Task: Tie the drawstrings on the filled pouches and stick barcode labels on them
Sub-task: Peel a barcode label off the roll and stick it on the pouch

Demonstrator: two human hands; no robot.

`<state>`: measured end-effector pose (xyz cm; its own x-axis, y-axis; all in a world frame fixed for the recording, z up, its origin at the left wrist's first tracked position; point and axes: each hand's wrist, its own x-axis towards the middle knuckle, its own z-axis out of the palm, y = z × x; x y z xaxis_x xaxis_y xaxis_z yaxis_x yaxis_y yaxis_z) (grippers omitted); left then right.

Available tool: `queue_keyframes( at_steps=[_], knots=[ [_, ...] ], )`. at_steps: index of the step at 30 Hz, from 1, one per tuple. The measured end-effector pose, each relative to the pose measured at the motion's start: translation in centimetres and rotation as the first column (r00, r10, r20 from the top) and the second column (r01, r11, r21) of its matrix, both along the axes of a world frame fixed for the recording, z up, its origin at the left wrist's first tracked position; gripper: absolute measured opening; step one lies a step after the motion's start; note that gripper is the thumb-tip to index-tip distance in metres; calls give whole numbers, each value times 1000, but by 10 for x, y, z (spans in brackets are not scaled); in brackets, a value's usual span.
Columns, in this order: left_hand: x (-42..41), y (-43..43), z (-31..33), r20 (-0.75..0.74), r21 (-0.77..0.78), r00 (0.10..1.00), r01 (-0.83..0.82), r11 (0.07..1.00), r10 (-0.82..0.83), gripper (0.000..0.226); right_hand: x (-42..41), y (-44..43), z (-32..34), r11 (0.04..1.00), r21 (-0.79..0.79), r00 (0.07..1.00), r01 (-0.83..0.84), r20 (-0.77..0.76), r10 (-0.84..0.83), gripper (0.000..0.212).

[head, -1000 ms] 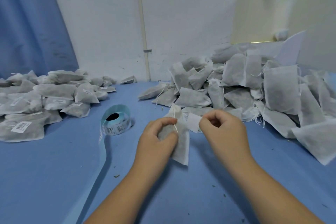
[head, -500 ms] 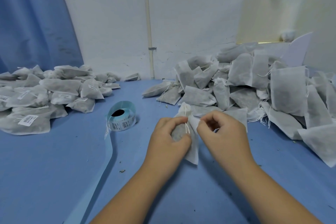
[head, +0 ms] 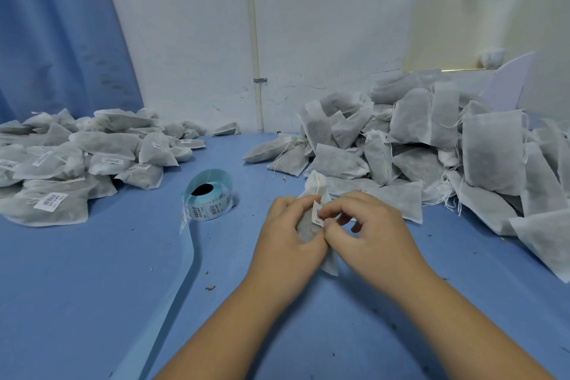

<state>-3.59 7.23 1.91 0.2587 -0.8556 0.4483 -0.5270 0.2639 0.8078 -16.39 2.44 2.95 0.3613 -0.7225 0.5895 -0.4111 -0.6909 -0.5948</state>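
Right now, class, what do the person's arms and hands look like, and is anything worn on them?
The left forearm and right forearm are bare, with no sleeves in view. The left hand and right hand wear no gloves; no ring, watch or bracelet shows.

The person's left hand (head: pixel 290 234) and right hand (head: pixel 373 234) are both bare, with short, rounded fingers (head: pixel 279 205) and smooth knuckles. The left forearm (head: pixel 222 327) and right forearm (head: pixel 456 324) are uncovered from the wrist to the bottom edge of the view, where the wide lens makes them look broad. The right hand's fingertips (head: pixel 327 213) are slightly blurred, so the nails cannot be made out.
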Motion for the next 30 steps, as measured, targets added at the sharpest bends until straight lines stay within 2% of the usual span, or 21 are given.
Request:
queue_keyframes(
  at_steps=[5, 9, 13, 16, 19, 21, 23, 26, 30],
  knots=[
    [0, 3, 0, -85, 40, 996, 40, 998, -36, 46, -3, 0, 1, 996, 40, 997, -73, -27, 75, 23],
    [-1, 3, 0, -307, 32, 951, 39, 999, -27, 37, -3, 4, 6, 991, 18, 991, -130, -23, 131, 29],
    [-2, 2, 0, -384, 15, 923, 11, 1000, -4, 33, -3, 5, 10, 950, 239, 963, -199, 230, 144, 30],
    [2, 0, -1, -443, -17, 897, -6, 1000, -2, 40, -4, 0, 10, 913, 384, 925, -139, 379, -19, 22],
    [6, -1, -2, -497, -33, 867, 27, 999, -40, 47, -4, -2, 9, 834, 537, 914, -126, 389, -113, 15],
    [6, -3, -3, -551, -37, 832, 56, 998, -68, 50, -4, 0, 8, 774, 608, 919, -177, 384, -91, 26],
    [5, -5, -4, -613, -33, 784, 94, 995, -94, 50, -3, 2, 6, 742, 634, 926, -218, 374, -47, 27],
    [4, -8, -6, -676, -16, 731, 106, 994, -89, 37, -3, 5, 5, 734, 633, 939, -244, 345, 14, 18],
    [6, -9, -9, -679, 20, 734, 49, 999, -22, 9, -3, 6, 6, 709, 644, 936, -287, 345, 66, 17]
  ],
)
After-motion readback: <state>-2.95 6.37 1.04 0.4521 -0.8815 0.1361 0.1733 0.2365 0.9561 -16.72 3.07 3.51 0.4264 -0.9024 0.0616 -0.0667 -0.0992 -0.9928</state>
